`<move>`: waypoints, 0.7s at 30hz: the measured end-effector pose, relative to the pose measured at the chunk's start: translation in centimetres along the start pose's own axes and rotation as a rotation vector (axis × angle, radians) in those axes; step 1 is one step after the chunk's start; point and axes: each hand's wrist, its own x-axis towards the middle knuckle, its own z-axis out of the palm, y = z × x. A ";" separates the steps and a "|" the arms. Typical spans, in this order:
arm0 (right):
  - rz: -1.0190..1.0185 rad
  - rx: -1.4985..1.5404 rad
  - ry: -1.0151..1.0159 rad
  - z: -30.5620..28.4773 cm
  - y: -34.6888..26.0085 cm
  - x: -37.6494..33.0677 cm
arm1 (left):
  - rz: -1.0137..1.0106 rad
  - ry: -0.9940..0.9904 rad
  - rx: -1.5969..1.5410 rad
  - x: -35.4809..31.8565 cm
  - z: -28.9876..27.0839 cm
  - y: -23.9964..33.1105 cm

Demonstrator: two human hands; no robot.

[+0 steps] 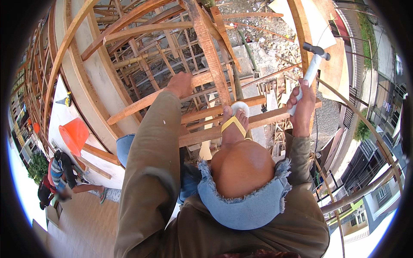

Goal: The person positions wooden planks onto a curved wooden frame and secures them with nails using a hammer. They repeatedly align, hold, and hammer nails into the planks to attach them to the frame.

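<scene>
My right hand (302, 105) is closed round the white handle of a hammer (313, 69), whose dark metal head points up and away from me. Beside it runs an upright wooden beam (301, 26). On the left, my left hand (180, 84) is closed over a wooden crosspiece (148, 99); its fingertips are hidden behind the wood. That crosspiece meets a thick wooden post (209, 53). Between my hands, my foot in a yellow-strapped flip-flop (234, 124) rests on two parallel timbers (262, 119). My bent knee shows through torn jeans.
Far below the timber frame lies rubble (275, 45) among many wooden props. Plywood sheets (335, 64) stand at the upper right. Bamboo poles (365, 202) cross at right. An orange plastic container (73, 135) sits on a white panel at left, near other people (64, 174).
</scene>
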 end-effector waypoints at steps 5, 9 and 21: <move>-0.199 0.373 0.445 2.3 2.1 0.8 | -0.003 -0.060 0.022 1.6 -1.5 0.8; 0.449 -0.297 -0.422 4.5 11.1 -5.6 | -0.012 -0.030 0.010 1.2 -1.3 0.3; -0.002 0.004 0.010 1.4 -0.2 0.2 | 0.020 0.003 0.017 0.6 -1.1 -0.2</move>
